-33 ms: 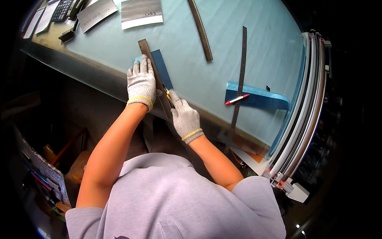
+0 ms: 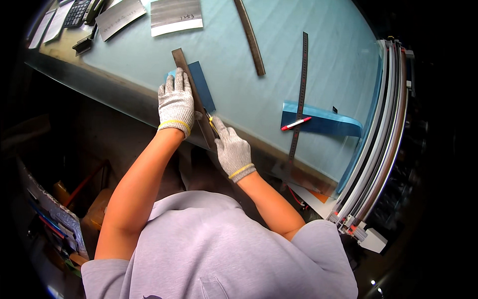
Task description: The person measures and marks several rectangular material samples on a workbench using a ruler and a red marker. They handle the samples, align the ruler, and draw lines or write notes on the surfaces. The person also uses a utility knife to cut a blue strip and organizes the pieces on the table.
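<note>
A long, narrow brown bar (image 2: 196,97) lay flat and aslant on the bench (image 2: 229,89), its far end tipped to the left and its near end close to the bench's front edge. A dark blue sheet (image 2: 203,87) lay flat along the bar's right side, its left border hidden by the bar. Lighter blue showed left of the bar, by the left hand's fingers (image 2: 179,75); whether it was the same sheet could not be told. A slim yellow tool (image 2: 212,122), partly hidden by the right hand (image 2: 234,149), slanted beside the bar just below the sheet's near corner.
</note>
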Demonstrator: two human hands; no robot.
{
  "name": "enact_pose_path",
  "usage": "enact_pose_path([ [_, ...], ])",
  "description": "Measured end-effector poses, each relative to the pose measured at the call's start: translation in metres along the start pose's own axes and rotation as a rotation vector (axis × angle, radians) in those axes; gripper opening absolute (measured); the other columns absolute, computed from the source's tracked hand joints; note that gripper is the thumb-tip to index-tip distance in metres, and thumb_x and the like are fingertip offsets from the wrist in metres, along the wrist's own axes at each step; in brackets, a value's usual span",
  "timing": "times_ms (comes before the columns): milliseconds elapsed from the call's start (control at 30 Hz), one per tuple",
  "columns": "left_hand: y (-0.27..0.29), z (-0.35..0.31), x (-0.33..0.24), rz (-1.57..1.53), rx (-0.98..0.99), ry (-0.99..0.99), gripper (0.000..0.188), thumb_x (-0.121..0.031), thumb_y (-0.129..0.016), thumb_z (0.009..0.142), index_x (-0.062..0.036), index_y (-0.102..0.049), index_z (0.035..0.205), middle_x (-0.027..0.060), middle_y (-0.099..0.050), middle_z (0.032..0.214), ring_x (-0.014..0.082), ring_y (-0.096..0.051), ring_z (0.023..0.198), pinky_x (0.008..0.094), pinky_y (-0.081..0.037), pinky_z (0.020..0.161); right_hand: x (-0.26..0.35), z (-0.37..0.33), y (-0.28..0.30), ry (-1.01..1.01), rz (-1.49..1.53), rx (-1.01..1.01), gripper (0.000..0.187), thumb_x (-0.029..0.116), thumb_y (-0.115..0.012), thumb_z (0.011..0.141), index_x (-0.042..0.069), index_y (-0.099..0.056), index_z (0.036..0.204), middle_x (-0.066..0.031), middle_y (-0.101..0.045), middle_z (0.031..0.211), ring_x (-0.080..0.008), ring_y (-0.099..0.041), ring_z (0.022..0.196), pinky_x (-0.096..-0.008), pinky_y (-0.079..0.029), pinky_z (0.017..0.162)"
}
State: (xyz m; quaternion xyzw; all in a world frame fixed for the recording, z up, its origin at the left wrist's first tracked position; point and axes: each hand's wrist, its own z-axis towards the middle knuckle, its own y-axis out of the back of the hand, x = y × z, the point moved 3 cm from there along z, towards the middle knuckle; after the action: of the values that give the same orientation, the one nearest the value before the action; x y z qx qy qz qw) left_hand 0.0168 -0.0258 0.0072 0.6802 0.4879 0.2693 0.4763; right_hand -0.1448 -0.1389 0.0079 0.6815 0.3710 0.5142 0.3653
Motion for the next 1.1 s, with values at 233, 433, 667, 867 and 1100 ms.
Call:
enact_pose_path([
  [233, 0.001, -0.003, 0.0, -0.011, -0.005, -0.002, 0.122, -0.039, -0.093, 0.067, 0.0001, -0.027, 0.161, 0.0146, -0.022, 0.172, 0.0357, -0.028, 0.155, 0.0512, -0.027, 0.125, -0.039, -0.029, 0.022, 0.015, 0.352, -0.153, 0.062, 0.007, -0.072, 0.086, 0.015, -0.057, 0.146, -0.0163, -0.072, 0.105, -0.0377, -0.072, 0.094, -0.0467, -0.059, 0.084],
  [433, 0.0, -0.002, 0.0, -0.033, -0.025, -0.01, 0.122, -0.039, -0.093, 0.068, -0.0002, -0.026, 0.162, 0.0155, -0.024, 0.171, 0.0359, -0.026, 0.156, 0.0529, -0.026, 0.125, -0.093, 0.028, 0.039, -0.199, -0.133, -0.461, 0.052, 0.012, -0.074, 0.085, 0.017, -0.067, 0.137, -0.0169, -0.056, 0.133, -0.0411, -0.052, 0.127, -0.0512, -0.041, 0.108],
  [667, 0.001, -0.004, 0.001, -0.018, -0.06, -0.026, 0.125, -0.041, -0.094, 0.066, 0.0002, -0.025, 0.162, 0.0168, -0.025, 0.17, 0.036, -0.026, 0.156, 0.052, -0.026, 0.124, -0.023, 0.078, -0.019, 0.128, -0.183, -0.241, 0.049, 0.033, -0.06, 0.1, 0.02, -0.058, 0.147, -0.0133, -0.037, 0.165, -0.0453, -0.037, 0.146, -0.059, -0.028, 0.12],
  [867, -0.006, -0.002, 0.005, -0.011, -0.098, -0.064, 0.126, -0.045, -0.093, 0.065, 0.001, -0.026, 0.161, 0.0176, -0.027, 0.17, 0.0368, -0.028, 0.155, 0.0516, -0.028, 0.123, -0.029, 0.091, -0.005, 0.007, -0.23, -0.288, 0.055, 0.033, -0.069, 0.094, 0.017, -0.058, 0.146, -0.0158, -0.041, 0.161, -0.0429, -0.041, 0.141, -0.0575, -0.032, 0.116],
  [1100, -0.011, -0.001, 0.009, -0.055, -0.125, -0.101, 0.127, -0.047, -0.093, 0.064, 0.0026, -0.028, 0.16, 0.0181, -0.029, 0.169, 0.0376, -0.029, 0.154, 0.0503, -0.028, 0.122, -0.019, 0.094, -0.022, -0.028, -0.223, -0.253, 0.063, 0.037, -0.065, 0.097, 0.015, -0.05, 0.153, -0.0151, -0.039, 0.164, -0.045, -0.038, 0.146, -0.0594, -0.028, 0.119],
])
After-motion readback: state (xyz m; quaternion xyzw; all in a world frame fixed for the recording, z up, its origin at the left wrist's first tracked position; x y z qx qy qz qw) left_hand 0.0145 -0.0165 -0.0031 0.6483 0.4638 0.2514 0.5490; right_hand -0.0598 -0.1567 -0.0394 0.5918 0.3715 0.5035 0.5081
